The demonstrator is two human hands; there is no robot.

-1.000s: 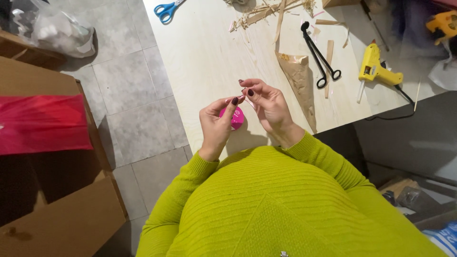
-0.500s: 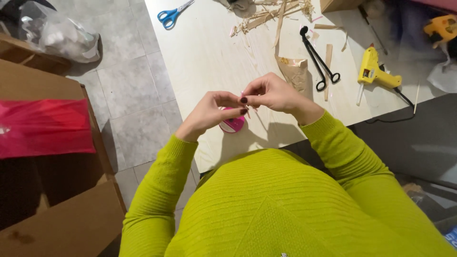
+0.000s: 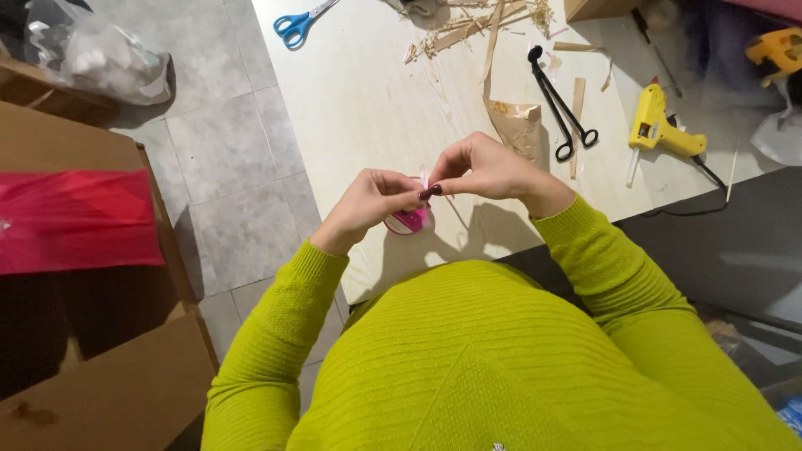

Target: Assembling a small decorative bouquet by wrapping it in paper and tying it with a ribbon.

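Above the near edge of a pale wooden table (image 3: 359,100), my left hand (image 3: 368,205) grips a small pink round spool (image 3: 408,221). My right hand (image 3: 484,167) meets it fingertip to fingertip and pinches a thin pale strip that comes off the spool. Both hands are closed and touch each other. My sleeves are yellow-green knit. The spool is mostly hidden by my left fingers.
Black long-handled scissors (image 3: 560,104), a yellow glue gun (image 3: 660,129) with its cord, a brown paper scrap (image 3: 514,125), wood strips and shavings (image 3: 468,25) and blue scissors (image 3: 301,21) lie on the table. Left on the tiled floor stand a cardboard box with red tissue (image 3: 75,217) and a plastic bag (image 3: 100,54).
My hands have shifted slightly left and lower over the table edge, with my right hand now pinching the strip above the spool. The view has tilted.
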